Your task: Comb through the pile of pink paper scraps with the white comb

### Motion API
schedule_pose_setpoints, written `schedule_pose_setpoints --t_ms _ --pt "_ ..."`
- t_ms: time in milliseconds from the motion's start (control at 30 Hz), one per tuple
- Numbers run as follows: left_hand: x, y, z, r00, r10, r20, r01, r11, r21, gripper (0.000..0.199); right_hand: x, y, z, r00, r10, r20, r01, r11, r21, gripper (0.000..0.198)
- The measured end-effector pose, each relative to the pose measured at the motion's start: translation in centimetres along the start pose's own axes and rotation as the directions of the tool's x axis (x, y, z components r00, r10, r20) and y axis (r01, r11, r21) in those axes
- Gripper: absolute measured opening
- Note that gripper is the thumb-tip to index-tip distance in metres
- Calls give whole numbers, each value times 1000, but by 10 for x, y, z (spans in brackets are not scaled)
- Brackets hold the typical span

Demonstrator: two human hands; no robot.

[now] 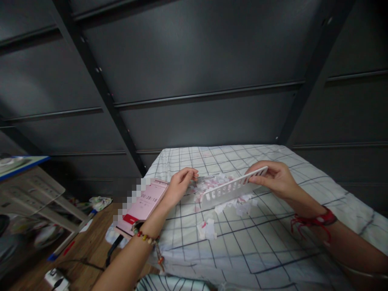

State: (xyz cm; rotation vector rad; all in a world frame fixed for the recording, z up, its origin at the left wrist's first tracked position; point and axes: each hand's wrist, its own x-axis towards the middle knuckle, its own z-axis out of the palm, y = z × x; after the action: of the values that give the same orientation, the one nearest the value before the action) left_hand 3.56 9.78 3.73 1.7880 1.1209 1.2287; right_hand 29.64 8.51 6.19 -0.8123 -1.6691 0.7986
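My right hand [274, 176] grips the far right end of a white slotted plastic panel [232, 189], thumb on the near side. The panel stands tilted on edge over the checked cloth [257, 242], with a row of slots along its upper part. Small torn paper scraps [216, 181], white with pink marks, lie behind it, and more white scraps [244, 206] lie in front. A few paper pieces [207, 229] sit apart, nearer me. My left hand [182, 180] is just left of the scraps, its fingers curled together; whatever they may hold is hidden.
A pink phone [145, 204] showing a timer lies beside my left forearm. Dark metal panels [200, 52] rise behind the cloth-covered surface. At left stand a blue-edged table [33, 184] and, on the wooden floor, a white power strip [56, 279] with cables.
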Motion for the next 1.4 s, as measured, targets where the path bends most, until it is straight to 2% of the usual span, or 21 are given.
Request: schedule_pose_setpoints --t_ms 200,367,533,700,800,933,1167,1300,1400 --pt "0 2 1 1000 -8 -5 8 1000 1 23 0 0 -2 997 5 76 -1 999 -54 19" --pt "0 2 2 1000 -13 -3 13 1000 -4 21 0 3 -4 1000 -11 16 13 997 -81 19" --pt "0 2 1 1000 -3 0 3 1000 -11 21 0 3 -1 998 -11 59 14 998 -63 19" --pt "-1 3 1 1000 -2 4 2 1000 -1 22 2 4 -8 1000 -15 2 15 999 -43 18" --pt "-2 3 1 1000 0 5 0 1000 2 22 4 5 -19 1000 2 29 -2 1000 -4 20" --pt "-2 3 2 1000 -7 5 7 1000 -8 20 6 7 -22 996 31 85 -29 999 -31 21" --pt "-1 2 2 1000 -10 7 10 1000 -22 21 8 12 -24 1000 -1 -8 1 1000 -26 22" --pt "-1 1 2 1000 4 10 -4 1000 -8 21 7 9 -30 999 1 47 0 1000 -29 22" --pt "-1 1 2 1000 9 14 -9 1000 -1 21 6 9 -24 998 -1 69 4 999 -41 20"
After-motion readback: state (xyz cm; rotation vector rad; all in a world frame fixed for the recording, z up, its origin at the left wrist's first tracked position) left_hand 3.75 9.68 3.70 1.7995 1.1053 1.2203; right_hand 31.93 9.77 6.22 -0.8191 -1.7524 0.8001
